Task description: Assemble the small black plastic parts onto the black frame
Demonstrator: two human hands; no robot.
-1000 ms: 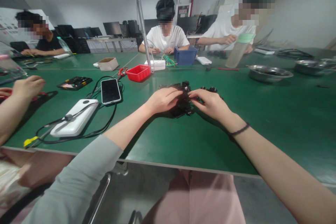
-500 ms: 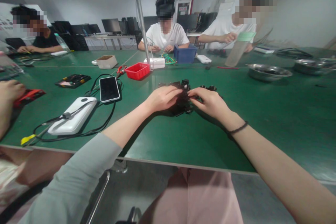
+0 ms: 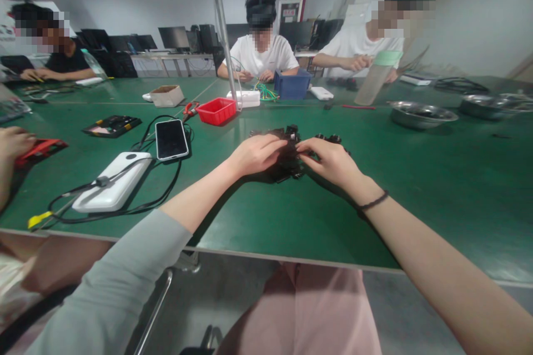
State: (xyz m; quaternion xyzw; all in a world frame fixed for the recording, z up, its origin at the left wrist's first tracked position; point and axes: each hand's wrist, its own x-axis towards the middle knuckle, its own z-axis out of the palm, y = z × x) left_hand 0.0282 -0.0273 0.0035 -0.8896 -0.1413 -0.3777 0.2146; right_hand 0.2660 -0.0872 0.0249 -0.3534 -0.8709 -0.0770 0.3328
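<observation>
A dark, jagged cluster of black parts (image 3: 293,169) lies on the green table in front of me; blur hides its exact kind. My left hand (image 3: 260,154) is closed over the cluster's left side, its fingers bent across the top. From the right, my right hand (image 3: 328,158) reaches in with thumb and fingers pinched at the cluster's edge. Whatever sits between those fingertips is too small to make out. More small black pieces (image 3: 333,138) show just behind my right hand.
Left of me are a white power bank (image 3: 112,182), a phone (image 3: 171,140) and looped black cables. Farther back stand a red bin (image 3: 217,111), a metal pole (image 3: 225,28), a blue bin (image 3: 292,85), a bottle (image 3: 377,80) and metal bowls (image 3: 422,115). A neighbour's hand (image 3: 14,141) touches a red object.
The view has shifted slightly, so the surroundings sit a little farther left. Both hands keep nearly the same pose on the black parts.
</observation>
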